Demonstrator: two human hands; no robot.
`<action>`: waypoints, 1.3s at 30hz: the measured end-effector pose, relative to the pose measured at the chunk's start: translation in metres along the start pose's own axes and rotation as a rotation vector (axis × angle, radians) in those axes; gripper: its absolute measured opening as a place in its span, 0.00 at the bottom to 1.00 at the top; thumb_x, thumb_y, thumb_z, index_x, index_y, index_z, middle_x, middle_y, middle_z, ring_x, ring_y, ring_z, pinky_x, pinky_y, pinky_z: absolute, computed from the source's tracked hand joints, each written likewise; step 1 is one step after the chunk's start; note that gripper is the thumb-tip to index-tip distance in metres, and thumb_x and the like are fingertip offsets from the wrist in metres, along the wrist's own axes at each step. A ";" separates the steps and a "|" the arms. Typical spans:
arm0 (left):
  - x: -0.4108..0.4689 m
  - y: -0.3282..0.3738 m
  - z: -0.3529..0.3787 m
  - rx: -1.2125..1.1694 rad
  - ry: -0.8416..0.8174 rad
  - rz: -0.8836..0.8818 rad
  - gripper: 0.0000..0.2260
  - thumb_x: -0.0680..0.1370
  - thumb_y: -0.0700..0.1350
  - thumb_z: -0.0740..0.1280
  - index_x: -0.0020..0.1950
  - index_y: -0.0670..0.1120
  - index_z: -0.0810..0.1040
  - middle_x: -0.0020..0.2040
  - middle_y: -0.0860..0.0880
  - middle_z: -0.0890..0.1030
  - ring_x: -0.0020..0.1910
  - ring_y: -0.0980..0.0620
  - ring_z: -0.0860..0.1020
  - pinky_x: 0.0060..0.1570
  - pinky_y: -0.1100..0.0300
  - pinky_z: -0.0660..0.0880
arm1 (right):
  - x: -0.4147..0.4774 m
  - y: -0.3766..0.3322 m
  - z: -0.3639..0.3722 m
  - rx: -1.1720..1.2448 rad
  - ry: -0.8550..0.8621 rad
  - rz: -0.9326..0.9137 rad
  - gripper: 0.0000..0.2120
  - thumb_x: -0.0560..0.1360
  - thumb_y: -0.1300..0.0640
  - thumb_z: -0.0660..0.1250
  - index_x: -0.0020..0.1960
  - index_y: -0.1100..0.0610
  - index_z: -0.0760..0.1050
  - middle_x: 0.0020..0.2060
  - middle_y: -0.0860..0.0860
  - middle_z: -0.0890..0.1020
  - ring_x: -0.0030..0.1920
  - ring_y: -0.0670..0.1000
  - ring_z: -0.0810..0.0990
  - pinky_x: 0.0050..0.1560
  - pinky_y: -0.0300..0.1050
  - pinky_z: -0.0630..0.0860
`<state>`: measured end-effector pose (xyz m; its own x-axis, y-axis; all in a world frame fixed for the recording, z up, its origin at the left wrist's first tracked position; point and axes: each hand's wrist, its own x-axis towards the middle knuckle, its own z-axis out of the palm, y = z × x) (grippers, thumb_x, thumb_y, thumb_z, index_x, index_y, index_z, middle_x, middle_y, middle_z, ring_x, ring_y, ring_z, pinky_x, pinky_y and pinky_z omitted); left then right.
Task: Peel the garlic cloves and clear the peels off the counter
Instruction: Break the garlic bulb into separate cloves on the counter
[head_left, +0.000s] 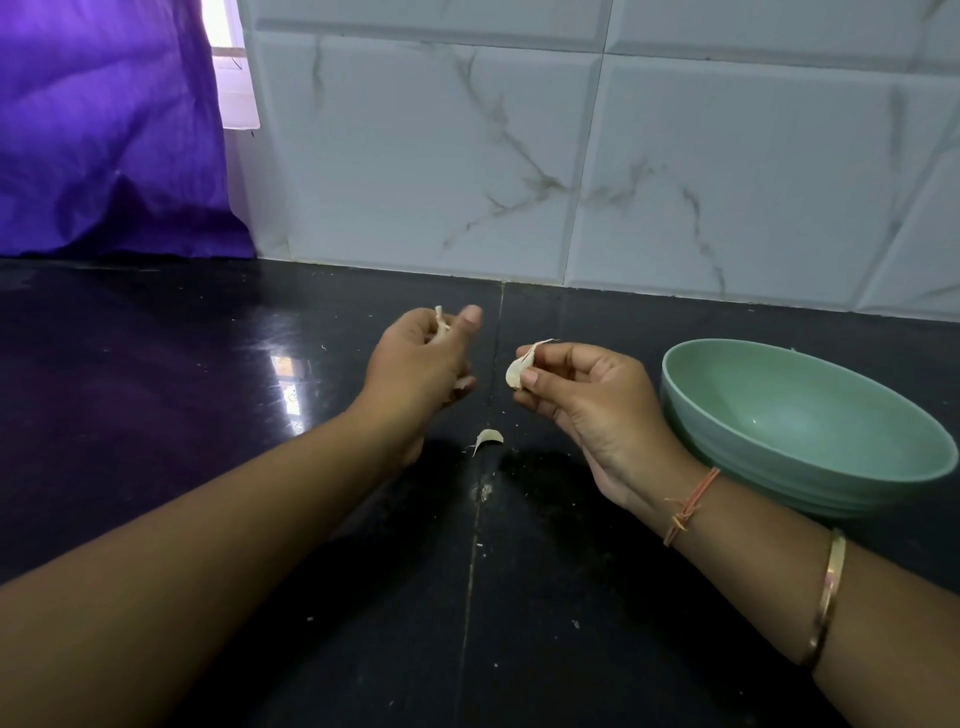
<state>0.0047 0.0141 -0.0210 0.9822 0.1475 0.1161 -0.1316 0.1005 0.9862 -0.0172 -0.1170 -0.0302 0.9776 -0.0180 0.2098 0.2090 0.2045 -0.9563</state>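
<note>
head view: left hand (421, 358) is held over the black counter (208, 415) near centre, fingers curled around a pale garlic piece (441, 325) whose tip pokes out beside the thumb; clove or peel, cannot tell. right hand (582, 400), just right of it and not touching, pinches an unpeeled garlic clove (519, 369) between thumb and fingertips, papery tail pointing up and right. a loose clove (488, 438) lies on the counter nearer than both hands, between them; a green bowl (779, 410) sits at right beside the right wrist.
</note>
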 end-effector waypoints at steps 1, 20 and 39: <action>-0.002 0.000 0.000 0.041 -0.062 0.004 0.08 0.76 0.48 0.67 0.41 0.46 0.73 0.30 0.51 0.68 0.27 0.57 0.67 0.31 0.65 0.73 | 0.000 0.000 0.000 0.001 -0.001 -0.004 0.07 0.72 0.73 0.65 0.45 0.65 0.78 0.43 0.54 0.82 0.41 0.48 0.80 0.42 0.37 0.80; -0.014 -0.001 0.008 -0.077 -0.151 -0.225 0.05 0.74 0.38 0.69 0.37 0.42 0.79 0.27 0.51 0.76 0.20 0.61 0.69 0.23 0.69 0.69 | 0.000 0.001 0.002 -0.303 0.061 -0.204 0.08 0.69 0.70 0.70 0.38 0.59 0.77 0.34 0.53 0.82 0.35 0.47 0.80 0.40 0.40 0.79; -0.018 -0.005 0.013 -0.129 -0.132 -0.155 0.05 0.75 0.41 0.68 0.39 0.43 0.79 0.32 0.49 0.74 0.23 0.61 0.69 0.27 0.68 0.71 | 0.002 0.002 0.004 -0.208 0.066 -0.210 0.09 0.75 0.62 0.66 0.36 0.58 0.75 0.27 0.45 0.79 0.30 0.41 0.76 0.33 0.37 0.75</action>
<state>-0.0102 -0.0018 -0.0265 0.9999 -0.0081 -0.0126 0.0142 0.2385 0.9710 -0.0146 -0.1123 -0.0312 0.9107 -0.1036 0.3999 0.4005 -0.0150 -0.9162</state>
